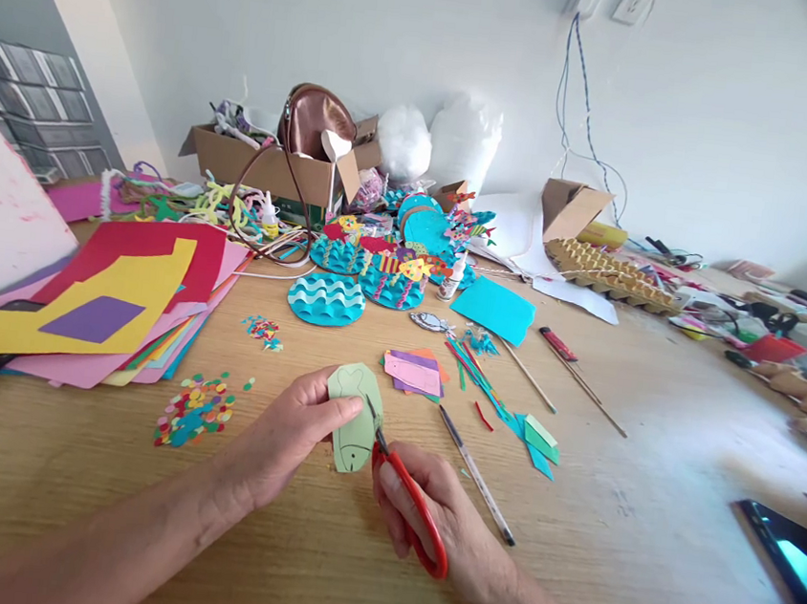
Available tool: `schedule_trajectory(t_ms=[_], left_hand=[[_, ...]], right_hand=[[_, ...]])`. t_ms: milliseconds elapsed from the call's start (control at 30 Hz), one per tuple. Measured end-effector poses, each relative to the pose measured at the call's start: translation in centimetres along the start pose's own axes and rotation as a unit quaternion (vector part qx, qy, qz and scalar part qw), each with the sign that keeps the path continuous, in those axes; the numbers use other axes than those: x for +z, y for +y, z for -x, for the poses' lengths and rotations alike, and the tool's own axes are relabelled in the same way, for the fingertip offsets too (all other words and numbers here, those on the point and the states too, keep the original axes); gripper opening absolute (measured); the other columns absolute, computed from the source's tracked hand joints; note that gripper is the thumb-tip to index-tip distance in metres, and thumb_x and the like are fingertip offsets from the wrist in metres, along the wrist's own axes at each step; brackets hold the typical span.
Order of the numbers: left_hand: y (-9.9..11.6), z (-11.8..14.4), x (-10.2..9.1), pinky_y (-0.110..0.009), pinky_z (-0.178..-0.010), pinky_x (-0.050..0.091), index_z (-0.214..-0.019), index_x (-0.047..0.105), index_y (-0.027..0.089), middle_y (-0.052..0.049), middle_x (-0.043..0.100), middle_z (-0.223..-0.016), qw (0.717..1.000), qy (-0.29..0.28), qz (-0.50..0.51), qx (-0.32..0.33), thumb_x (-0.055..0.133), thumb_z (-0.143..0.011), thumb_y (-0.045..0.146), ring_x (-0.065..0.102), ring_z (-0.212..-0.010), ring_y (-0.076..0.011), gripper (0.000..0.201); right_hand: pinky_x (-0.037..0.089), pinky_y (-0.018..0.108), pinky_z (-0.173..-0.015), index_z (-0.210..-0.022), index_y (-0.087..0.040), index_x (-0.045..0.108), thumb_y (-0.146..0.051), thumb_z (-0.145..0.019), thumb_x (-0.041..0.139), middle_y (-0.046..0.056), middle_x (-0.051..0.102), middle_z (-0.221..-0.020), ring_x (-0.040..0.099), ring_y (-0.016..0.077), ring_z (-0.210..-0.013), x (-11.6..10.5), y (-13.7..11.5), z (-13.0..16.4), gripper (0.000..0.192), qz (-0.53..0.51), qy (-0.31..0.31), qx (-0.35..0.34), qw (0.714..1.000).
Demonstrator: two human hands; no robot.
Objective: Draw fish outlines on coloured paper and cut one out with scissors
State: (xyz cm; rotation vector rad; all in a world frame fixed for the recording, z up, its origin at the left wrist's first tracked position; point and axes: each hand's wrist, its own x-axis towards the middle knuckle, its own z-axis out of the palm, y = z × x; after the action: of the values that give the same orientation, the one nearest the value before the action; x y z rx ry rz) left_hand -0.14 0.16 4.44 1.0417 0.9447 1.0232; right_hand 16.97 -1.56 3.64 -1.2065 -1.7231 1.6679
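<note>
Between thumb and fingers, my left hand [300, 426] pinches a piece of light green paper [355, 436] with a fish outline drawn on it. Red-handled scissors [419, 515] are gripped in my right hand [437, 493], and their blades meet the paper's right edge. Just beyond lie small purple, orange and pink paper pieces [414, 373], the top one with a drawn outline. A pen [477, 478] rests to the right of the scissors. Round paper dots [194, 410] are scattered left of my left wrist.
Stacked coloured sheets [124, 282] lie at the left. Blue wave-patterned discs [326, 300], some with paper fish, stand at centre back near a glue bottle [453, 278]. Paper strips [485, 383], sticks [529, 378] and a cutter [558, 344] lie to the right. A phone [787, 554] sits far right.
</note>
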Motion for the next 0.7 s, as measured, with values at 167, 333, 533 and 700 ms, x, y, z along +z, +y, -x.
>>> schedule_trajectory(t_ms=[167,333,533,700], left_hand=[[-0.02,-0.01,-0.20,-0.020,-0.055,0.039,-0.074,0.060,0.017,0.001,0.057,-0.066,1.000,-0.001,-0.010,0.003,0.062,-0.076,0.034,0.048,-0.059,-0.0113,0.018],[0.07,-0.04,-0.32,-0.020,-0.053,0.038,-0.073,0.060,0.017,0.002,0.056,-0.064,1.000,-0.007,-0.008,-0.005,0.062,-0.075,0.033,0.047,-0.057,-0.0106,0.017],[0.06,0.01,-0.30,-0.020,-0.054,0.037,-0.077,0.062,0.017,0.002,0.057,-0.067,1.000,0.016,-0.008,-0.002,0.063,-0.076,0.034,0.047,-0.059,-0.0105,0.017],[-0.02,0.05,-0.33,-0.021,-0.055,0.037,-0.077,0.063,0.017,0.002,0.057,-0.067,0.999,0.023,-0.026,0.011,0.062,-0.076,0.034,0.047,-0.059,-0.0111,0.017]], right_hand=[[0.028,0.019,-0.040,-0.060,-0.020,0.039,-0.066,-0.083,0.041,-0.007,0.041,-0.043,0.036,0.0072,-0.039,0.04,0.14,0.03,0.050,0.001,-0.001,0.005,1.000],[0.028,0.019,-0.039,-0.059,-0.021,0.038,-0.064,-0.083,0.044,-0.007,0.039,-0.042,0.035,0.0067,-0.038,0.00,0.12,0.02,0.049,-0.001,0.000,0.007,1.000],[0.027,0.018,-0.037,-0.060,-0.021,0.038,-0.060,-0.084,0.044,-0.008,0.039,-0.042,0.034,0.0063,-0.036,-0.07,0.30,-0.03,0.047,0.003,0.002,0.009,1.000],[0.028,0.019,-0.039,-0.061,-0.021,0.039,-0.062,-0.083,0.044,-0.007,0.041,-0.043,0.036,0.0068,-0.037,-0.12,0.16,-0.02,0.047,0.008,-0.006,0.007,1.000]])
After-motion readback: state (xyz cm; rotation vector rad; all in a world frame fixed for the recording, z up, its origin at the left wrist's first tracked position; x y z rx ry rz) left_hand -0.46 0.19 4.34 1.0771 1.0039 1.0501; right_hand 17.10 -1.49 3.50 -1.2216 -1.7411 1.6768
